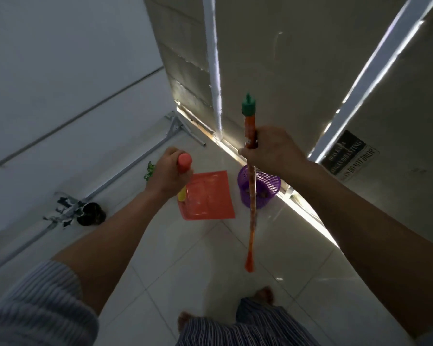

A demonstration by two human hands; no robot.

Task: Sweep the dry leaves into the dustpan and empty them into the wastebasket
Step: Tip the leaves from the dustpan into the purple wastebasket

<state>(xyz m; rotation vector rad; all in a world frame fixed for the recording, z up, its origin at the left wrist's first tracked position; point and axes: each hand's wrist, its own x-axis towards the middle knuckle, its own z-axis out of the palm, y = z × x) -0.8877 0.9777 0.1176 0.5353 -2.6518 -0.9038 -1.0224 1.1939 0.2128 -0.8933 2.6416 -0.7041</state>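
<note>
Head view, only one. Landmark: round purple plastic mesh wastebasket (259, 189) on the pale tiled floor (185, 258), against the bottom of a lit wall.

Flat orange plastic dustpan (206, 196) sits just left of the wastebasket, near but not touching as far as I can tell. Pan looks bare, no leaves visible on it. Some brownish stuff shows inside the wastebasket, probably leaves, too dim to be sure. Loose dry leaves on the floor: cannot see any.

Risks, my judgement: if anything is left in the pan, tipping it short of the wastebasket rim would drop it on the tiles. The long orange broom stick with green cap (251, 151) crosses right in front of the wastebasket, so a swing could knock that light mesh thing over and spill what's in it. Bare feet (264, 294) below the broom's lower end, easy to catch them. Dark room, stray leaves easy to miss.

Hands: left hand (169, 174), left of the wastebasket, wraps fingers around the dustpan's upright orange handle, closed grip, forearm reaching forward from a striped sleeve (35, 305). Right hand (270, 148), above the wastebasket, fists around the broom stick just below the cap, stick near vertical. Broom head not clearly visible.

Further left: small dark pot (90, 214), green plant bit (149, 171).
</note>
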